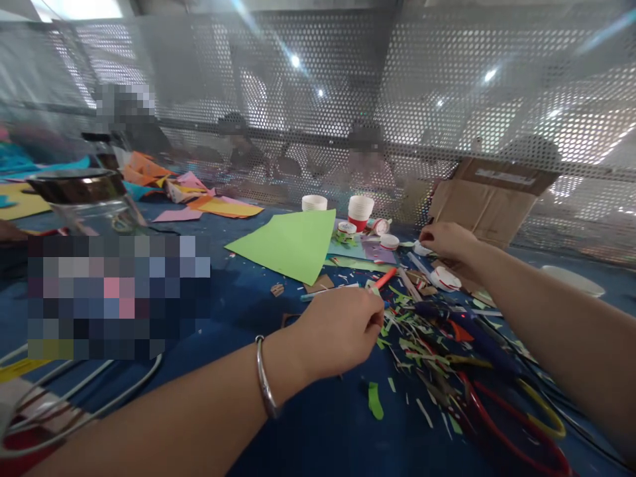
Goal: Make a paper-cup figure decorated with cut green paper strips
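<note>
White piece (422, 249), small and partly hidden, sits at the fingertips of your right hand (444, 237), near the far edge of the blue surface (308, 424) and right of its middle. Your right thumb and fingers are close together there, but you cannot tell from this view whether they pinch the piece or only touch it. Your left hand (342, 324) is nearer the middle of the surface, fingers curled in; an orange-red stick (385, 278) shows just beyond them, and whether they are clamped on it cannot be told. Paper scraps (417, 351) spread from that hand toward the near edge, with a dark blue glue gun (472, 331) and red-handled scissors (517, 430) on their right side. A green sheet (285, 245) stands tilted past your left hand, toward the far edge, where white cups (314, 203) and a red-and-white cup (360, 213) stand. A red-rimmed lid (446, 279) lies between your two arms, and a cardboard box (489, 202) stands along the far edge, beyond your right forearm.
</note>
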### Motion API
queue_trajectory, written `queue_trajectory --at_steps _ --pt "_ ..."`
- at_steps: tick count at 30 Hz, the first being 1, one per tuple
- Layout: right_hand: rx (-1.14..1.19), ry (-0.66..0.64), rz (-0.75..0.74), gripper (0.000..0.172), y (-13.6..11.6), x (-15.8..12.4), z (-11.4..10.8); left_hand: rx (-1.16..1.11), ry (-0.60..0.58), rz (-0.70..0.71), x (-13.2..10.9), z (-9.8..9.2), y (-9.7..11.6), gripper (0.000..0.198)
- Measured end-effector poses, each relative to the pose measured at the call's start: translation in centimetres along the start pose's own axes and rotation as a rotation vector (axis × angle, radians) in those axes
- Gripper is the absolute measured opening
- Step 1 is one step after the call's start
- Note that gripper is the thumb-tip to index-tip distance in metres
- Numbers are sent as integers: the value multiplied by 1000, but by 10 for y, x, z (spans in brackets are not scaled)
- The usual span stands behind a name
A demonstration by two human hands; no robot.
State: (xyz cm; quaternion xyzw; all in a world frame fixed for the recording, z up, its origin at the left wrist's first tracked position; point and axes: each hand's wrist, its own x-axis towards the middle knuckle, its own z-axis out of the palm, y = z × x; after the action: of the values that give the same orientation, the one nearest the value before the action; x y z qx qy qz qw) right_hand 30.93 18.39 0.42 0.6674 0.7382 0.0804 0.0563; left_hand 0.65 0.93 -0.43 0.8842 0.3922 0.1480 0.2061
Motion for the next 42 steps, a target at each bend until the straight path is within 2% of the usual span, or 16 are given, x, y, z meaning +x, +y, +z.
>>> queue_trajectory --at_steps 5,9,14,18,21,25,27,29,32,35,39,42 --pt "18 29 -129 35 -26 7 3 -22 1 9 1 1 -1 13" --pt "0 46 -175 34 -43 6 6 -40 -9 -12 1 -1 1 13" --pt "-17 62 -193 34 -52 1 7 -37 7 -17 0 -4 2 13" --pt "10 117 -219 33 -54 -10 -2 -103 55 -28 2 -5 -2 12" --pt "56 205 -255 27 -61 -33 -17 -314 153 -80 7 -2 -7 17" --pt "140 325 -340 9 -81 -84 -37 -867 337 -245 16 4 -9 53" --pt "188 352 -397 8 -95 -112 -43 -1135 379 -287 20 7 -6 53" --pt "238 358 -452 6 -108 -135 -46 -1294 371 -285 23 9 -3 42" --pt "336 374 -501 9 -115 -159 -47 -1396 345 -261 23 10 0 28" --pt "453 411 -490 8 -107 -175 -46 -1405 331 -257 23 9 -1 16" --pt "740 485 -305 18 -87 -192 -40 -1322 294 -251 23 7 -5 10" --pt "940 383 -167 25 -80 -199 -30 -1275 253 -216 22 8 -7 15"
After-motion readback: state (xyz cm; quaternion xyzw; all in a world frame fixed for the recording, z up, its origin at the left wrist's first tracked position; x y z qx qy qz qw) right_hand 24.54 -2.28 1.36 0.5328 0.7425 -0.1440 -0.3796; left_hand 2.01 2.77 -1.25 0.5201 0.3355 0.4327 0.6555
